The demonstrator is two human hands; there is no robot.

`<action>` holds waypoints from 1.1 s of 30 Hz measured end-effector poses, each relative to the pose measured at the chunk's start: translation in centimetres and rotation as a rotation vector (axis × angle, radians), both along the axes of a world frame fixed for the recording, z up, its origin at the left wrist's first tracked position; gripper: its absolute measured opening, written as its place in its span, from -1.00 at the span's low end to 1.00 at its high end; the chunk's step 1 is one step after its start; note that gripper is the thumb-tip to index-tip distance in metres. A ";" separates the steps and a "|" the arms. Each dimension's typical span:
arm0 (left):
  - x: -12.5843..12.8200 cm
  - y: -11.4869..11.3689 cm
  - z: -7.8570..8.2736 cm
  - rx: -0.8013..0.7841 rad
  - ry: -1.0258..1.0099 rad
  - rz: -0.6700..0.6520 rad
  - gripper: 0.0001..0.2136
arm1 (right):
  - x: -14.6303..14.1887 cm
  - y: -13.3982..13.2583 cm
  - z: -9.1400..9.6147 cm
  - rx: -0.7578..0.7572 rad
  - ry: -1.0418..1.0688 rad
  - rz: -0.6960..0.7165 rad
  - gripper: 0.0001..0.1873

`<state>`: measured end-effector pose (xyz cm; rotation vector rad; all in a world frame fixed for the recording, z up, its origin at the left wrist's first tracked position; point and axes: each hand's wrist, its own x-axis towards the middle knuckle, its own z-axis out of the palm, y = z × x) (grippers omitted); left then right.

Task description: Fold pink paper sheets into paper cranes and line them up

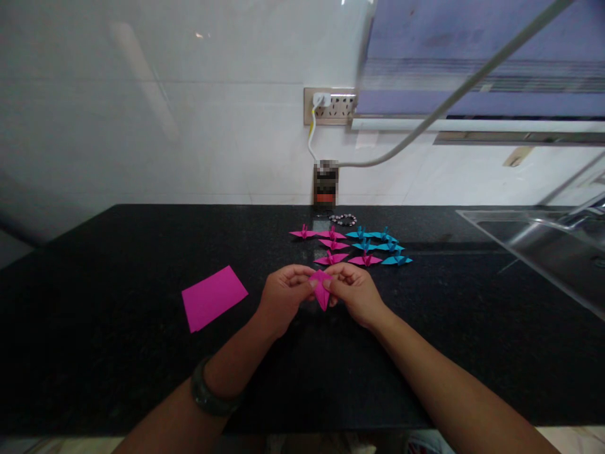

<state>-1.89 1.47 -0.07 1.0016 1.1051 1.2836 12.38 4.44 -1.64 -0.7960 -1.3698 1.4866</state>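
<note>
A folded piece of pink origami paper [322, 294], shaped like a narrow diamond with its point toward me, is held up over the dark counter. My left hand [289, 291] pinches its left edge between thumb and fingers. On the opposite edge, my right hand [353, 291] grips it the same way, thumb on top. Just beyond my hands stand several finished paper cranes in loose rows, pink cranes [332, 245] to the left and blue cranes [378, 246] to the right. A stack of flat pink paper [215, 299] lies left of my left hand.
The black countertop [118, 372] runs back to a white tiled wall. A bead bracelet [343, 220] lies behind the cranes, near a blurred dark box [326, 184] against the wall. A metal sink [567, 252] is at the right. A cable [425, 126] crosses the upper right.
</note>
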 end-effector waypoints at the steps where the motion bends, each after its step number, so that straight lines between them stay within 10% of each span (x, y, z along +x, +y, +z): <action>1: 0.0 0.0 0.0 0.001 0.005 0.005 -0.85 | 0.0 0.0 -0.1 0.001 0.013 -0.002 -0.88; 9: 0.0 -0.1 0.0 0.022 0.060 0.005 -0.92 | -0.1 -0.1 -0.6 -0.055 0.064 -0.030 -0.96; 17: -0.4 -0.1 0.3 -0.099 0.037 -0.113 -0.76 | 0.6 0.1 0.3 0.250 -0.130 -0.076 -0.95; 33: -0.6 0.0 -0.2 0.206 0.425 0.028 -0.82 | 0.4 -0.1 0.5 0.213 -0.292 -0.029 -0.82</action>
